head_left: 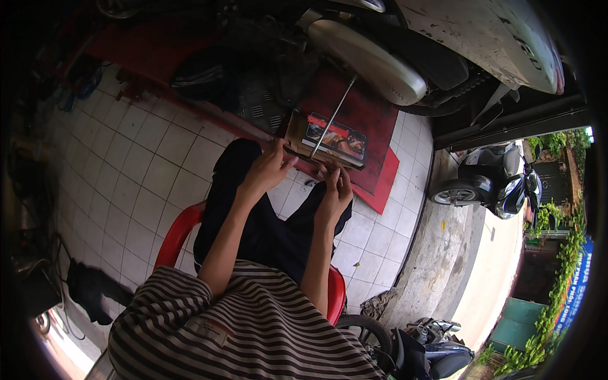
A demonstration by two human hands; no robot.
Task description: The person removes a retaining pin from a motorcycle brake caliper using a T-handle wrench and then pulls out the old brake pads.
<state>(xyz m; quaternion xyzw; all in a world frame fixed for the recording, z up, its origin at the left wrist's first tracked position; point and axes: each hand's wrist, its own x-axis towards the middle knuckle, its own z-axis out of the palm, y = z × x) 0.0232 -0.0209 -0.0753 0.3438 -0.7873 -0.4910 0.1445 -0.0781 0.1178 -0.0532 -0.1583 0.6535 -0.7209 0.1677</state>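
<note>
A shallow open cardboard box rests on the red platform in front of me, at its near edge. Inside it lies a flat piece with a red and dark printed picture. My left hand has its fingers pinched at the box's near left corner. Along the near right edge, my right hand curls its fingers against the rim; its fingertips are partly hidden. A thin metal rod slants down from the motorbike across the box.
Above the box is a motorbike with a pale oval side cover, on a red platform. I sit on a red plastic chair over a white tiled floor. Parked motorbikes stand outside at the right. A black cloth-like thing lies at left.
</note>
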